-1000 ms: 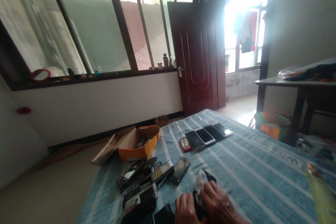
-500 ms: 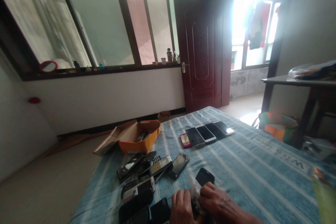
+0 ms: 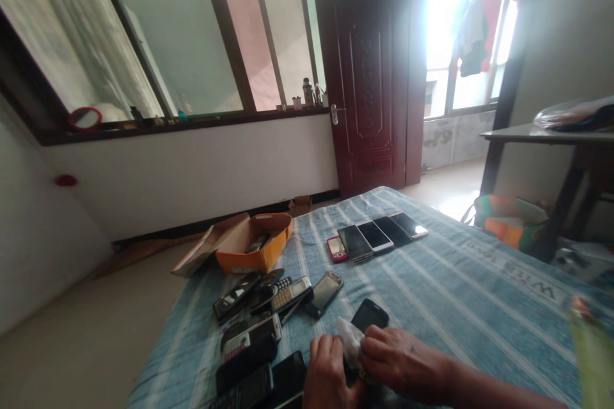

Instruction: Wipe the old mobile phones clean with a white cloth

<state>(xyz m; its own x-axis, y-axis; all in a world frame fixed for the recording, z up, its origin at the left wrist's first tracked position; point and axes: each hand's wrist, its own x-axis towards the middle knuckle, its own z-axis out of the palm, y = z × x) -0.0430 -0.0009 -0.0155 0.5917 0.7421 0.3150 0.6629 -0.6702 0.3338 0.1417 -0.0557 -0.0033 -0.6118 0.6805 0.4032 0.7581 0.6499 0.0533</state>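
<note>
My right hand (image 3: 400, 361) is closed on a crumpled white cloth (image 3: 351, 340), pressing it near my left hand. My left hand (image 3: 329, 374) is curled round what looks like a dark phone, mostly hidden beneath the cloth and fingers. Just beyond my right hand lies a black smartphone (image 3: 370, 315), face up. To the left of my hands are several old phones in a loose group, including a dark smartphone (image 3: 289, 376), a keypad phone (image 3: 290, 294) and a worn touchscreen phone (image 3: 327, 293).
An orange box (image 3: 254, 255) with its lid folded back holds a phone. A row farther off has a small red phone (image 3: 337, 249), a white-framed phone (image 3: 375, 236) and other phones. Everything lies on a blue striped bedsheet (image 3: 460, 313). A yellowish object (image 3: 592, 358) stands at right.
The view has tilted down slightly. Both hands stay together, the right forearm showing more and the cloth shifted a little left. The laid-out phones keep their places.
</note>
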